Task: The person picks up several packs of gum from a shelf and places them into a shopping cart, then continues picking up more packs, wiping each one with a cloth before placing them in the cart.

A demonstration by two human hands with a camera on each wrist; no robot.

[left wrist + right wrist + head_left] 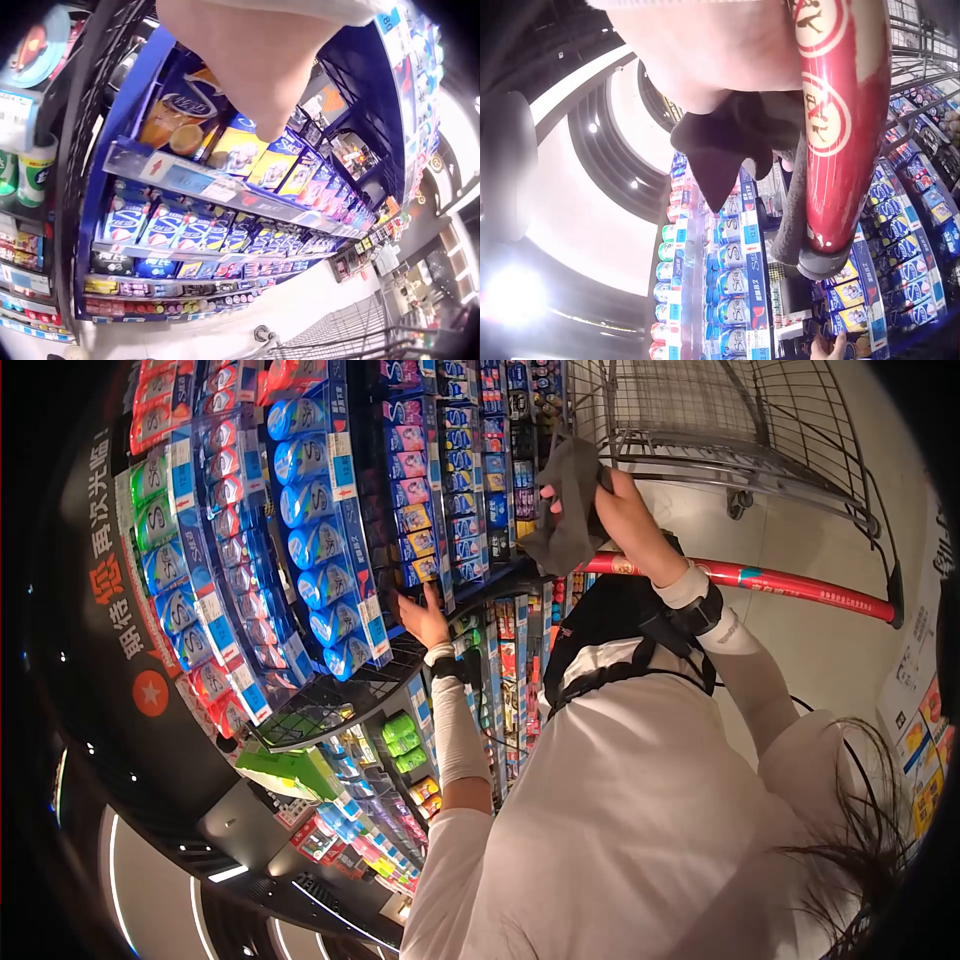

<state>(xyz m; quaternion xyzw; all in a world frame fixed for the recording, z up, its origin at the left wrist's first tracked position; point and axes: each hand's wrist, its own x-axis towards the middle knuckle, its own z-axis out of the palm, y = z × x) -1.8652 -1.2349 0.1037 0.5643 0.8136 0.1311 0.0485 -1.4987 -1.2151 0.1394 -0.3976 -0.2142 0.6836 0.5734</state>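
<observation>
My left hand reaches toward the dark shelf rack, fingers spread, just under rows of small blue and yellow boxes; it holds nothing. In the left wrist view the hand hovers in front of yellow and blue boxes on a blue shelf. My right hand grips a dark grey cloth up by the cart's red handle. The right wrist view shows the cloth bunched under the palm beside the red handle.
A wire shopping cart stands at the right on a pale floor. Hanging blue tube packs fill the display at left. Green packs and a green box lie on lower shelves. A black bag hangs on my chest.
</observation>
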